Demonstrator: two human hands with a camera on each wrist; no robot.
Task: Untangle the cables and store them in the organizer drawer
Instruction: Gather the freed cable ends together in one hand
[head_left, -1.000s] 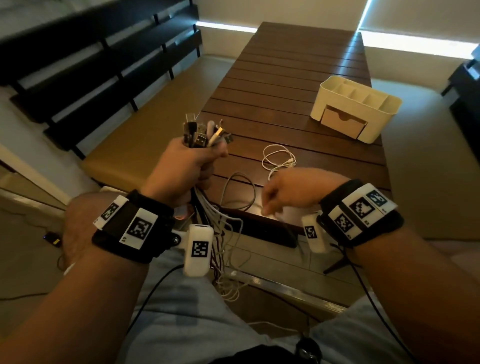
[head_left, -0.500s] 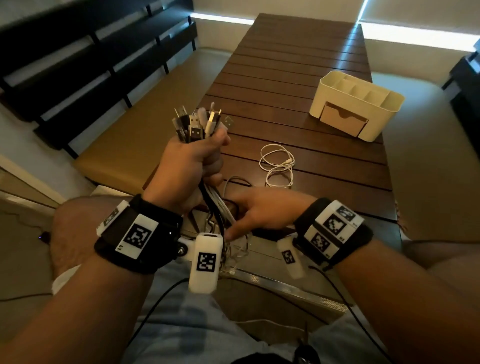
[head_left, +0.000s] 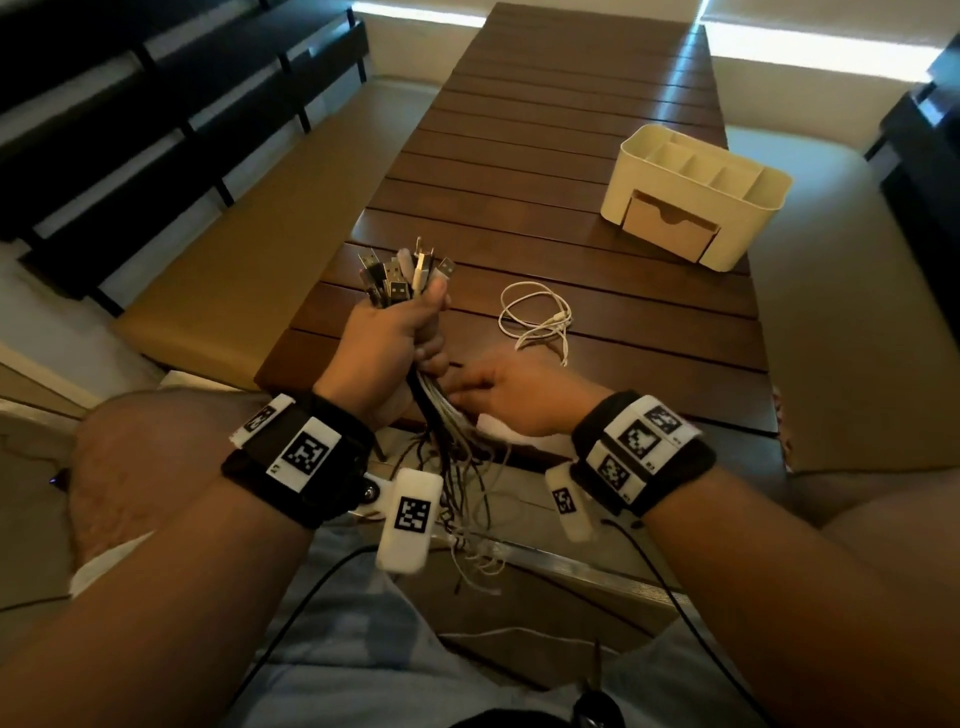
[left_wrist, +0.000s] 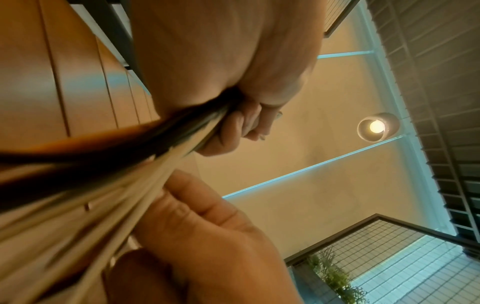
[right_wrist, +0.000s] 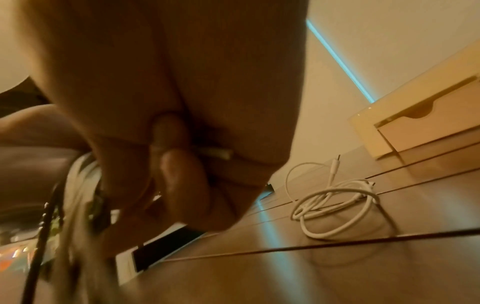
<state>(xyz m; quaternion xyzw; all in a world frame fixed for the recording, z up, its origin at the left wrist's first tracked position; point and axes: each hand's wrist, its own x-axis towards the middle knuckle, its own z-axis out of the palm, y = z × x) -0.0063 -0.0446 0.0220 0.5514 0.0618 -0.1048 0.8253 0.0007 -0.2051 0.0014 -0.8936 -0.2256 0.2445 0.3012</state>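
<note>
1. hanging off the near table edge over the lap, the loose ends of the cables (head_left: 457, 467) trail down in a mess of black and white strands.
2. the left hand (head_left: 387, 338) grips the cables in a closed fist, fingers wrapped tight round them, with the usb plugs (head_left: 402, 273) fanning out above the thumb.
3. the right hand (head_left: 511, 395) sits just beside and below the left, fingers reaching into the white strands under the fist; the right wrist view shows its fingers curled with a white plug pinched among them.
4. a phone (right_wrist: 161, 248) lies on the table (head_left: 571, 156) edge under the right hand.
5. a coiled white cable (head_left: 537, 319) lies alone on the table, just beyond the right hand.
6. farther off to the right stands the organizer (head_left: 696, 192), its drawer (head_left: 667, 231) closed and facing the person, its top compartments open.
</note>
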